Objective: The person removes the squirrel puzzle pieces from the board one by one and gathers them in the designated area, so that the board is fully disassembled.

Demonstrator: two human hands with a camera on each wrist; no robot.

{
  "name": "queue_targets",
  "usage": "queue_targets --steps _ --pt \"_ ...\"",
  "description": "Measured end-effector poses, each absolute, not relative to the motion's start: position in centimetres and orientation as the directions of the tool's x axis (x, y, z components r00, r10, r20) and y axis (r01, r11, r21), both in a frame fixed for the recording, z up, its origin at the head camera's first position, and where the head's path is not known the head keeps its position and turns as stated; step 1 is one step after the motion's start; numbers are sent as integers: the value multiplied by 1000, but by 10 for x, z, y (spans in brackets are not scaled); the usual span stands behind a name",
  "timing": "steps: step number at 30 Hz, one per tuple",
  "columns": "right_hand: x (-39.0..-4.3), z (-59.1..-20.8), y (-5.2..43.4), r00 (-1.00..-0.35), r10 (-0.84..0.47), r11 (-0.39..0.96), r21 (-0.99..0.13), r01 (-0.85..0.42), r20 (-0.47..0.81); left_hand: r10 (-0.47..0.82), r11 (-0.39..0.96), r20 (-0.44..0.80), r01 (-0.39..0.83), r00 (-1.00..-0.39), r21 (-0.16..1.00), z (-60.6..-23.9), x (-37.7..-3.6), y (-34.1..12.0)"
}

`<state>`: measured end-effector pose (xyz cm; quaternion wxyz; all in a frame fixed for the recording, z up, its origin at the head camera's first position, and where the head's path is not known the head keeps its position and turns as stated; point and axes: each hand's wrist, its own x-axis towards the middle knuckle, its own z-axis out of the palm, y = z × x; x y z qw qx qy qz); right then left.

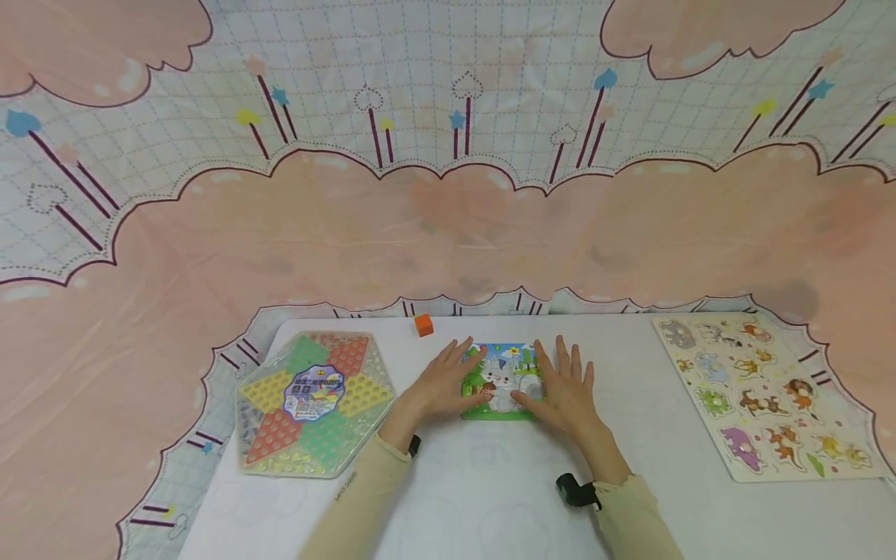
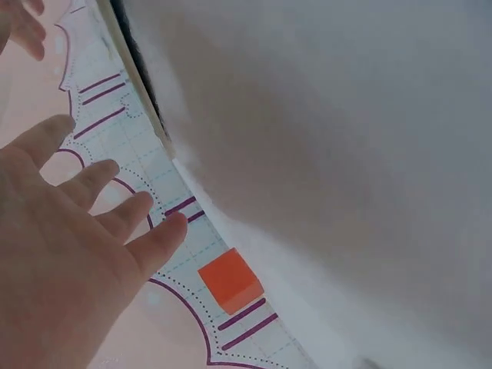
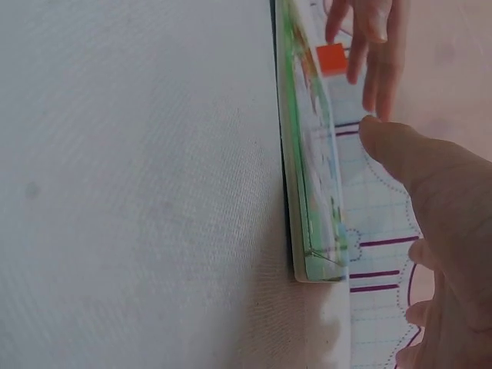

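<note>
A small square picture puzzle (image 1: 500, 377) with a grey-and-white cartoon animal on a green and blue scene lies flat on the table. At its left edge, my left hand (image 1: 443, 381) is spread, fingers pointing away from me. Opposite it, my right hand (image 1: 568, 389) hovers at the right edge with fingers apart and thumb over the picture. In the right wrist view the puzzle (image 3: 317, 169) appears edge-on, and a gap shows between it and the right hand (image 3: 446, 207). The left wrist view shows the left hand (image 2: 77, 238) holding nothing.
An orange cube (image 1: 423, 325) sits near the table's back edge, beyond my left hand. To the left lies a hexagonal Chinese checkers board (image 1: 280, 432) in clear wrapping. A wooden animal puzzle board (image 1: 759, 420) lies at the right. Patterned cloth (image 1: 448, 225) hangs behind the white table (image 1: 483, 498).
</note>
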<state>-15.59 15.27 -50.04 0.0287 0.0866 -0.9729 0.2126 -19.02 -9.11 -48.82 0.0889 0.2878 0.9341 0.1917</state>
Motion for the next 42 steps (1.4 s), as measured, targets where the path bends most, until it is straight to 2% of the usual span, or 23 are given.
queue_targets --steps 8,20,33,42 --pt "-159 -505 154 -980 -173 883 -427 -197 95 584 769 -129 496 -801 404 -486 -203 -92" --pt "-171 -502 161 -975 -212 896 -386 -222 69 632 739 -132 543 -763 399 -492 -211 -90" --pt "-182 -502 168 -969 -235 876 -415 -245 77 657 728 -115 588 -745 352 -496 -211 -85" --pt "-194 -503 169 -965 -253 855 -452 -255 65 627 769 -211 554 -750 318 -487 -207 -79"
